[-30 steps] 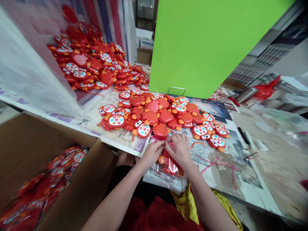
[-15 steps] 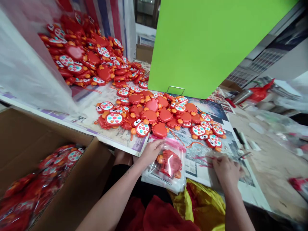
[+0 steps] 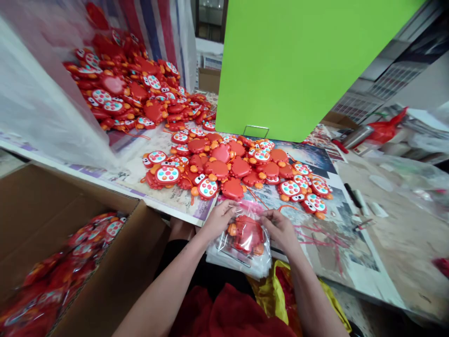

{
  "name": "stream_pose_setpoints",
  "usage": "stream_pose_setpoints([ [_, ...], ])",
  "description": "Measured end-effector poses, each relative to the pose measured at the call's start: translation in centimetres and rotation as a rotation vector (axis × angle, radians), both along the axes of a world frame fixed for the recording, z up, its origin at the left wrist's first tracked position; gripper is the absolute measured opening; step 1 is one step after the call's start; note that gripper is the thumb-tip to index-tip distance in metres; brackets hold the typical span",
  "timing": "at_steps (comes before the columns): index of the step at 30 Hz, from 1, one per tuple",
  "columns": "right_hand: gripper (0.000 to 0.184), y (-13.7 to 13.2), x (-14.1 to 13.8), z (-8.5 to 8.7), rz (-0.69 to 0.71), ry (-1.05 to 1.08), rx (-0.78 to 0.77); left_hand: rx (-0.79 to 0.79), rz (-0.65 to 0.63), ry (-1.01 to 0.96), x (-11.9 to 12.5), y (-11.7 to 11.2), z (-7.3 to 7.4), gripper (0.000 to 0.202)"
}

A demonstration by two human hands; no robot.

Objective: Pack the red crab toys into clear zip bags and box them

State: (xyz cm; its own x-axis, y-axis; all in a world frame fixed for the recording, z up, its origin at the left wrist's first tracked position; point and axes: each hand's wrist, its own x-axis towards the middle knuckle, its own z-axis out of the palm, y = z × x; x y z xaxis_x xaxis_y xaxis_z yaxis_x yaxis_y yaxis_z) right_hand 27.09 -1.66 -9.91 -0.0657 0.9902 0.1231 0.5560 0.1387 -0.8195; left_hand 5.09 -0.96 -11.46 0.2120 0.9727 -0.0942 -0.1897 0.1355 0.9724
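Observation:
A clear plastic bag [image 3: 224,243] with a pink top strip lies at the table's front edge, on a stack of similar bags. Inside it is a red crab-shaped toy [image 3: 247,234] with orange claws, its plain back upward. My left hand [image 3: 220,219] pinches the bag's upper left edge, fingers closed. At the upper right edge, my right hand [image 3: 279,228] has its thumb and fingers closed on the same bag. Just beyond both hands spreads a heap of loose crab toys [image 3: 217,168], some showing white bellies with coloured dots.
A large pile of toys [image 3: 140,89] spills from a striped sack at the back left. A cardboard box [image 3: 140,234] at left holds bagged toys. A green board [image 3: 287,70] stands behind the heap. Pink strips [image 3: 326,238] lie right; a yellow bag [image 3: 266,295] hangs below.
My right hand has moved left from the pink strips on the table to the bag's upper right edge. The left hand has stayed on the bag's upper left edge.

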Motion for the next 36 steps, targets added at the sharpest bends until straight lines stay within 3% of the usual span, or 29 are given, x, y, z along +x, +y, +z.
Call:
stream_pose_setpoints([
  [6, 0.030, -0.5, 1.7, 0.6, -0.083, 0.413, -0.176, -0.110, -0.074, -0.100, -0.3, 0.3, -0.1, 0.043],
  [11, 0.023, -0.7, 1.9, 0.5, -0.128, 0.545, -0.245, -0.160, -0.083, -0.159, -0.5, 0.3, 0.3, 0.030],
  [14, 0.015, -0.5, 1.7, 0.2, -0.139, 0.523, -0.221, -0.178, -0.039, -0.180, -0.5, 0.2, 0.6, 0.014],
  [17, 0.012, -0.3, 1.6, 0.1, -0.125, 0.481, -0.199, -0.180, -0.040, -0.216, -0.6, 0.2, 0.9, 0.010],
  [22, 0.023, -0.2, 1.4, -0.3, -0.088, 0.344, -0.121, -0.128, -0.041, -0.209, -0.7, 0.1, 0.9, 0.025],
  [26, 0.020, -0.1, 1.3, -1.8, -0.046, 0.316, -0.080, -0.100, 0.006, -0.143, -0.6, 0.1, 0.6, 0.030],
  [31, 0.026, 0.2, 1.7, -3.3, -0.023, 0.175, 0.000, -0.105, 0.058, -0.241, -0.1, 0.1, 0.5, 0.046],
  [34, 0.023, 0.1, 1.6, -3.2, 0.019, 0.003, 0.114, -0.062, 0.161, -0.298, 0.0, -0.3, 1.2, 0.050],
  [36, 0.022, 0.0, 1.3, -2.9, 0.041, -0.113, 0.185, -0.002, 0.268, -0.230, -1.1, -1.0, 2.4, 0.050],
])
